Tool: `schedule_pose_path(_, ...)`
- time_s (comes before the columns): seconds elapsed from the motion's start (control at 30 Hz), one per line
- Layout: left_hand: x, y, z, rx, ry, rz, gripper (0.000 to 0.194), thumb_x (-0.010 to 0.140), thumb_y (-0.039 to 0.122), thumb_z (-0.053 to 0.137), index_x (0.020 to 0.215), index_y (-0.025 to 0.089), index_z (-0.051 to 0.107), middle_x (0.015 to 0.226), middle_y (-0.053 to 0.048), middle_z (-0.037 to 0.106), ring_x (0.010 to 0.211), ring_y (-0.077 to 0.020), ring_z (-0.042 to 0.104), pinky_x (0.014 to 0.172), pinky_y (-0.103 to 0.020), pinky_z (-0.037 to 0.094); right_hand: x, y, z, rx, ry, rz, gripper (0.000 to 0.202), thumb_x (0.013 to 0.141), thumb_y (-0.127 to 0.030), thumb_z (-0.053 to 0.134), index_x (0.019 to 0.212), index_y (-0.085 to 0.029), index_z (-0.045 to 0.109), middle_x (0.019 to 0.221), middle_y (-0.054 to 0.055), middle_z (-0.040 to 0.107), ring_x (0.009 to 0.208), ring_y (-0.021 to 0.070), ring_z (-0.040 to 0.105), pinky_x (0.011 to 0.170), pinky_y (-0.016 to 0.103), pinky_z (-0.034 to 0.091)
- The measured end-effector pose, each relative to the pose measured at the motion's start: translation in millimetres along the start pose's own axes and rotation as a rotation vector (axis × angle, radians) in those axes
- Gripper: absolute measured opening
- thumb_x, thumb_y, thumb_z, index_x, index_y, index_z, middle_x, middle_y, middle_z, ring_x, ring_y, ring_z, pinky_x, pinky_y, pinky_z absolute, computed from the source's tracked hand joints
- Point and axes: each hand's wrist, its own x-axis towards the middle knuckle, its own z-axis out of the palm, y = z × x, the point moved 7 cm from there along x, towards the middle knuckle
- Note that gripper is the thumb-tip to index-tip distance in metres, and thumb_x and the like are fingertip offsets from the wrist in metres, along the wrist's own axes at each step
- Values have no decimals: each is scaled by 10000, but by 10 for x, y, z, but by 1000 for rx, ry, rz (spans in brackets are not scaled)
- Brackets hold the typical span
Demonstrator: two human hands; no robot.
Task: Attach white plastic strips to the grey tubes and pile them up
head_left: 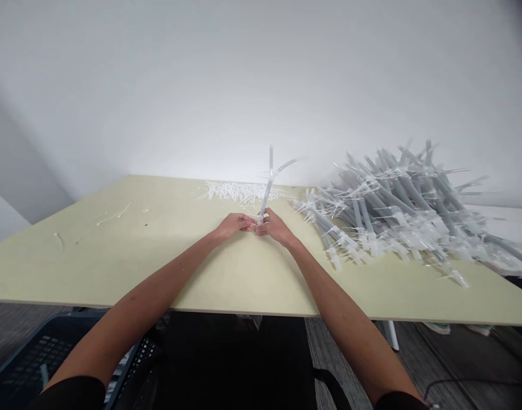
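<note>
A grey, branching plastic tube (267,193) stands nearly upright above the table, with its forked end pointing away from me. My right hand (272,226) is closed around its lower end, where a clear fitting shows between the fingers. Close beside it, my left hand (235,225) pinches what looks like a thin white cable tie at the tube's base; the fingertips partly hide it. Just behind both hands lies a spread heap of white cable ties (239,192).
A large pile of similar grey tubes (397,193) with clear ends and ties covers the table's right side. A few loose ties (114,218) lie on the left of the yellowish table (128,273). A dark blue crate (42,341) stands on the floor at the lower left.
</note>
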Motion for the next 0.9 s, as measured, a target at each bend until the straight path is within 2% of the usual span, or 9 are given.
schedule_pose_path(0.3,-60,51,44,37,-16,-34,280,691,289,671,896,101,642,814,-78,671,776,-145,610,809,-322,460,9,21,-5,3,11,-19,397,617,-123,658,943,-221,455,742,-30,550,632,108,594,667,313,562)
schedule_pose_path(0.43,-22,10,60,108,-5,5,206,696,250,645,849,114,623,731,-51,656,716,-134,606,750,-301,474,11,40,2,2,6,-26,424,596,-149,691,934,-229,449,738,-43,537,596,101,592,657,319,567)
schedule_pose_path(0.57,-17,-10,65,245,35,42,188,703,280,612,819,133,597,722,-35,649,630,-113,578,650,-261,467,-18,21,15,36,-10,-21,410,604,-152,689,933,-229,458,763,-38,540,609,101,613,685,317,563)
schedule_pose_path(0.73,-64,62,60,400,61,75,179,723,331,555,753,156,582,722,-25,654,581,-103,549,590,-234,437,-60,-26,26,86,-36,-4,340,667,-189,669,942,-223,472,773,-24,567,620,94,622,735,316,550)
schedule_pose_path(0.9,-74,86,35,426,30,79,174,737,314,505,774,164,584,744,-27,656,626,-115,565,623,-237,436,-38,-14,25,117,-12,14,220,770,-340,594,892,-205,470,718,-12,587,636,113,620,710,332,554)
